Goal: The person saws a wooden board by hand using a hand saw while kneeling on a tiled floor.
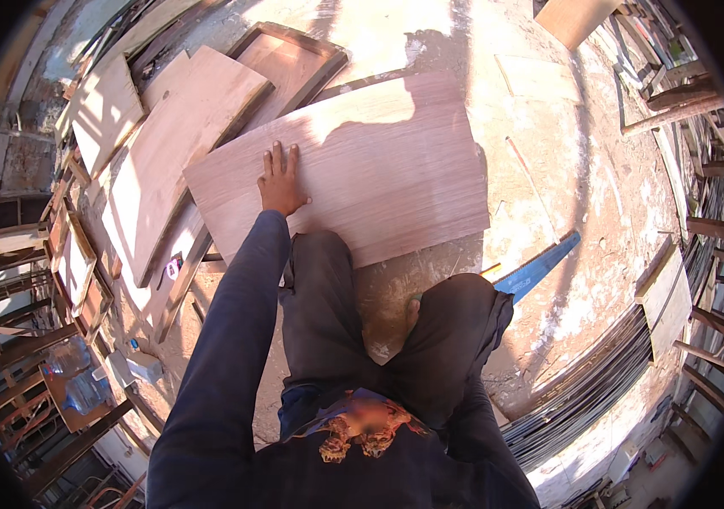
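Sun and shadows lie on a dusty floor (625, 195). The left hand (282, 180) lies flat, fingers a little spread, near the left end of a big board (387, 187) in the upper middle of the frame. The right hand is hidden, so I cannot tell if it holds something. More boards (184, 136) lie close by in the upper left. A blue saw (544, 267) lies right of the middle. Long thin rods (587, 390) lie at the lower right.
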### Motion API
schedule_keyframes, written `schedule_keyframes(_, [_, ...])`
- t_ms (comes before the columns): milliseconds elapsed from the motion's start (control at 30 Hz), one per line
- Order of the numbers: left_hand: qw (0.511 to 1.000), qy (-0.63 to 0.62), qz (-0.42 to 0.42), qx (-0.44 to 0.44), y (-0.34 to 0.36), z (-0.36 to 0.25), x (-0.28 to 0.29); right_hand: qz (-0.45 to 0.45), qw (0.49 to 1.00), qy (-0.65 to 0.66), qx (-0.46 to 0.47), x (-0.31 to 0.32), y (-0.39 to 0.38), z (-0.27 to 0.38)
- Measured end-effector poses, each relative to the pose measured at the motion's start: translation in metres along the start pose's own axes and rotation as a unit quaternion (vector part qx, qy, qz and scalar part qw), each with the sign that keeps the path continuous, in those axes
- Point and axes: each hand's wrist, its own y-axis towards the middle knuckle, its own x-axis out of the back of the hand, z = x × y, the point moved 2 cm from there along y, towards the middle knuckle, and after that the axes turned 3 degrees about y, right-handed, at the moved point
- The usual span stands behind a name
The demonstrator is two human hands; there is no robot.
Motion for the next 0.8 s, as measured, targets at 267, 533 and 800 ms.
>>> schedule_keyframes(267, [0.999,0.01,0.044,0.02,-0.01,0.018,-0.007,-0.102,0.975,0.182,0.082,0.028,-0.015,0.085])
schedule_keyframes(533, [0.998,-0.042,0.044,0.029,-0.019,0.018,-0.009,-0.081,0.792,0.583,0.162,0.205,-0.085,0.162])
schedule_keyframes(800, [0.998,-0.031,0.041,0.023,-0.013,0.005,-0.002,-0.121,0.772,0.468,0.412,0.297,-0.181,0.267])
